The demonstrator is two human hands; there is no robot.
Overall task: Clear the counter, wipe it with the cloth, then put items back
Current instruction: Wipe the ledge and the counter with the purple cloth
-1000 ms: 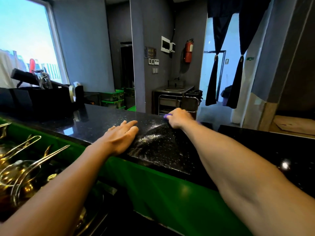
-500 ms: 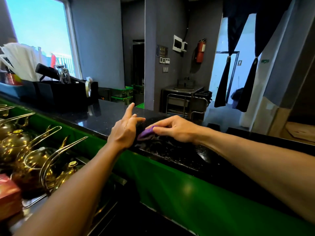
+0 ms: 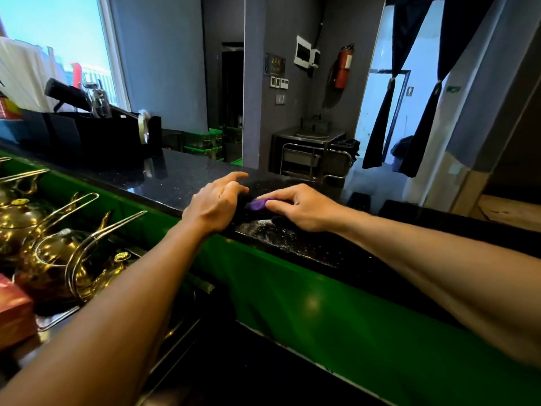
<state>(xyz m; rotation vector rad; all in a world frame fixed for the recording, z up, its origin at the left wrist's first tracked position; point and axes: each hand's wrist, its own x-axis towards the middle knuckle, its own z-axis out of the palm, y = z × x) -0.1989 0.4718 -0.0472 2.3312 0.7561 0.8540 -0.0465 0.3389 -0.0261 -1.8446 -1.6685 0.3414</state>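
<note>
**Two hands meet at the cloth on the bench's near edge**

Two fingers and the thumb of the right hand [image 3: 301, 208] pinch the purple cloth [image 3: 257, 204], the other fingers curled low over it. The cloth is bunched small under the fingertips and lies on the black bench [image 3: 175, 177], a little in from its near edge. The left hand [image 3: 216, 205] holds nothing. Its fingers are loosely spread, the forefinger lifted, with the heel of the hand over the near edge and the fingertips just beside the cloth.

The step in hand looks to be the wiping. To do it well, the cloth should be spread flatter under the palm and drawn in overlapping passes from the far edge to the near one, with the left hand braced off the wiped path. A wet patch [image 3: 281, 235] shines along the near edge below the right wrist. A black organiser [image 3: 96, 136] stands well apart toward the bench's left end, on ground not yet wiped.
</note>
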